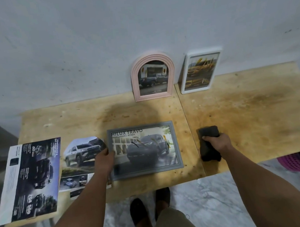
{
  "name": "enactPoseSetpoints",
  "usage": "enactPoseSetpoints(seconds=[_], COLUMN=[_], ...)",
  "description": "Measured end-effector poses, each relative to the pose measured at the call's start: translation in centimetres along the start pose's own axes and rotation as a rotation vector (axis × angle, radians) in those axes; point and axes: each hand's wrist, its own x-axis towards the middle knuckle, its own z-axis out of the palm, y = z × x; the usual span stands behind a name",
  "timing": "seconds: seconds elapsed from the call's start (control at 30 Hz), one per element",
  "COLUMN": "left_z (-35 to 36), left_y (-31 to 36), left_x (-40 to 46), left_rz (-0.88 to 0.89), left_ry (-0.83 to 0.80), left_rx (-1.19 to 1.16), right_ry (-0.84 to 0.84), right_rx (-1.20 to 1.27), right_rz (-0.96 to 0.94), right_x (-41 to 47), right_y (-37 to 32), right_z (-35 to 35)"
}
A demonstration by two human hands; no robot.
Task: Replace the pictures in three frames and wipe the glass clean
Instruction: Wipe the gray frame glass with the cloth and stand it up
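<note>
A: Where is the grey frame (144, 150)?

B: Flat on the wooden table (256, 109), near the front edge, glass side up, with a dark truck picture under the glass. The left hand (105, 159) is at its left edge, about halfway down that side, fingers against the edge. The picture is blurred there, so I cannot tell whether the fingers are hooked round the edge or just pressing on it.

A: And the other hand?

B: The right hand (217, 142) is on the table to the right of the frame, apart from it, with bare wood between. Its fingers are curled round a dark cloth (209, 145), which pokes out above the knuckles and hangs down below the palm.

A: The other two frames?

B: Both stand at the back, leaning on the wall (100, 35). The pink arched frame (153, 77) is straight behind the grey one; the white frame (200, 70) is just right of it, tilted. Each holds a truck picture.

A: Anything loose?

B: A cut-out truck page (81, 155) lies left of the grey frame, partly under the left forearm, and a dark brochure (29, 179) lies further left, overhanging the table's front edge.
</note>
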Motion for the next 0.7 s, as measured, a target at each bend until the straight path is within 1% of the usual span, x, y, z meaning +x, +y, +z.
enactPoseSetpoints(seconds=[0.1, 0.2, 0.27, 0.33, 0.4, 0.53, 0.63, 0.7], left_z=[-0.6, -1.6, -2.3, -2.8, -3.0, -2.2, -1.0, -0.2], left_y=[0.1, -0.3, -0.9, -1.6, -2.7, -6.1, -7.4, -8.4], left_x=[-0.8, -2.0, -3.0, -4.1, -4.7, -3.9, -3.9, -3.4], left_rz=[0.075, 0.125, 0.187, 0.261, 0.337, 0.475, 0.556, 0.543], left_ry=[-0.024, -0.046, -0.062, -0.083, -0.079, -0.074, -0.090, -0.091], left_rx=[0.080, 0.139, 0.205, 0.274, 0.405, 0.830, 0.994, 1.036], right_ry=[-0.047, -0.112, -0.236, -0.363, -0.503, -0.809, -0.873, -0.890], right_rx=[0.150, 0.405, 0.607, 0.729, 0.796, 0.976, 0.999, 0.987], right_rz=[-0.021, -0.008, 0.032, 0.076, 0.105, 0.202, 0.287, 0.304], right_x=[-1.8, -4.1, -5.8, -7.8, -9.7, -12.5, -14.2, -14.7], right_y=[-0.4, -1.2, -1.9, -2.7, -3.1, -2.2, -0.9, -0.1], right_z=[-0.3, -0.1, 0.5, 1.5, 3.1, 7.6, 10.9, 12.7])
